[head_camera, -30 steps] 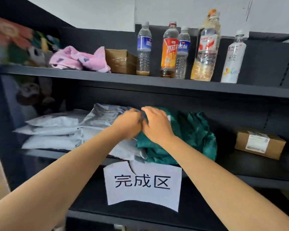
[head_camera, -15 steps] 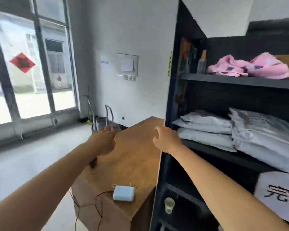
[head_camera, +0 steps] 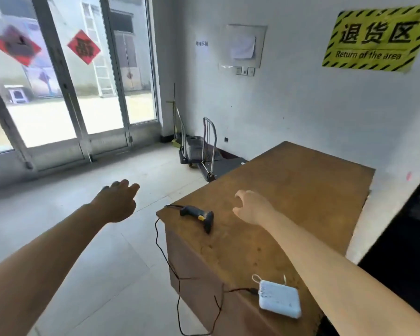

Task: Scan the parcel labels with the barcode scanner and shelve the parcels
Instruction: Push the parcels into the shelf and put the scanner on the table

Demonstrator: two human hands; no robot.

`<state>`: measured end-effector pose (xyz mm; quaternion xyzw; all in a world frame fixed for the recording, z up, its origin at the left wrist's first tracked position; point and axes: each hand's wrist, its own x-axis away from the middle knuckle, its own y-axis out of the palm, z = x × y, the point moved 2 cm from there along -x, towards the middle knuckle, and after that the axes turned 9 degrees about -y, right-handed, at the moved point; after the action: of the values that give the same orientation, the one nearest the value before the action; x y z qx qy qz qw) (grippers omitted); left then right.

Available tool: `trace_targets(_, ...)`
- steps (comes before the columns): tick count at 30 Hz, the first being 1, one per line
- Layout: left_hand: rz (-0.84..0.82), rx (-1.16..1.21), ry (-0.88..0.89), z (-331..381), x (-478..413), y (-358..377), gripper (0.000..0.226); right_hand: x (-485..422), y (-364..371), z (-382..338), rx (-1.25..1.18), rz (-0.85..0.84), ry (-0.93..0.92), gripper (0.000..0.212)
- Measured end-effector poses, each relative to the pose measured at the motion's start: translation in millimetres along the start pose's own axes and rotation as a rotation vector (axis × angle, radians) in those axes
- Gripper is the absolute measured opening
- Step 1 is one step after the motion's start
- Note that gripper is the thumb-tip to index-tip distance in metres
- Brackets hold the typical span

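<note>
1. One barcode scanner (head_camera: 199, 217) lies on its side near the left corner of the table (head_camera: 301, 190), at the centre of the frame, and no parcel shows anywhere on the table or in my hands.
2. Both of my hands are empty: the right hand (head_camera: 251, 206) hovers over the table just right of the scanner with fingers loosely curled apart, not touching it; the left hand (head_camera: 115, 202) hangs out over the floor, left of the table edge, fingers spread and relaxed.
3. What could go wrong first: the scanner's cable (head_camera: 165, 258) leaves the handle, drops over the table edge and loops down low toward the bottom of the frame before climbing back to the white power bank (head_camera: 279, 299) at the lower right. If I lift the scanner fast or carry it too far, I judge the cable could pull taut and drag the power bank off the near edge.
4. The hanging loop could also snag my left arm or a leg, which would jerk the scanner from my grip.
5. The scanner sits close to the corner, so a clumsy reach could nudge it over the edge.
6. Farther out, a folded hand trolley (head_camera: 205, 151) stands against the wall behind the table, a yellow return-area sign (head_camera: 376, 37) hangs at the upper right, and glass doors (head_camera: 66, 76) fill the upper left. Nothing lies between my right hand and the scanner.
</note>
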<state>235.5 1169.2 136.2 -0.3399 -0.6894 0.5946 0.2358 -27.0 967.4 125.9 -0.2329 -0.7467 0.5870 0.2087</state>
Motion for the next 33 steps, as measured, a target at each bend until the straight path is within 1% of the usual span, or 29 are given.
trace_targets(5, -0.127, 0.029, 0.078, 0.7, -63.5, 78.3, 0.042, -75.1, 52.1, -8.3, -0.107, -0.108, 0.115, 0.053)
trace_targets(8, -0.223, 0.088, 0.141, -4.8, -105.7, 119.3, 0.041, -113.4, 78.8, -20.0, -0.148, -0.167, 0.163, 0.047)
trace_targets(11, -0.229, 0.122, 0.182, -18.6, -154.8, 150.1, 0.041, -154.6, 99.4, -27.9, -0.164, -0.145, 0.243, 0.049)
trace_targets(12, -0.239, 0.144, 0.195, -17.0, -166.2, 151.3, 0.042, -157.3, 102.8, -26.7, -0.195, -0.138, 0.259, 0.051)
trace_targets(13, -0.282, 0.192, 0.167, -13.8, -167.7, 147.8, 0.042, -151.1, 100.9, -27.1, -0.198, -0.138, 0.273, 0.051)
trace_targets(14, -0.314, 0.199, 0.218, -32.5, -233.3, 175.5, 0.043, -205.1, 129.3, -37.3, -0.224, -0.09, 0.35, 0.05)
trace_targets(15, -0.319, 0.24, 0.245, -46.6, -276.1, 197.7, 0.044, -237.9, 147.8, -43.9, -0.233, -0.085, 0.424, 0.049)
trace_targets(17, -0.368, 0.256, 0.278, -37.6, -282.1, 201.9, 0.044, -228.8, 141.6, -46.6, -0.255, -0.077, 0.447, 0.047)
trace_targets(18, -0.368, 0.251, 0.325, -37.6, -295.5, 205.2, 0.044, -235.9, 148.8, -46.8, -0.26, -0.062, 0.482, 0.046)
trace_targets(20, -0.347, 0.252, 0.425, -44.5, -343.6, 212.0, 0.043, -265.2, 157.9, -53.4, -0.281, -0.032, 0.57, 0.045)
trace_targets(23, -0.349, 0.266, 0.572, -32.5, -408.2, 204.4, 0.042, -303.3, 147.2, -64.0, -0.318, 0.018, 0.669, 0.044)
trace_targets(27, -0.311, 0.273, 0.735, 3.9, -479.5, 194.1, 0.044, -355.3, 138.3, -57.2, -0.3, 0.108, 0.734, 0.045)
trace_targets(31, -0.336, 0.213, 0.868, 49.3, -546.8, 202.0, 0.045, -410.0, 139.0, -35.3, -0.263, 0.154, 0.795, 0.045)
trace_targets(33, -0.348, 0.2, 0.903, 71.9, -580.9, 206.4, 0.045, -437.1, 138.0, -20.8, -0.268, 0.166, 0.827, 0.044)
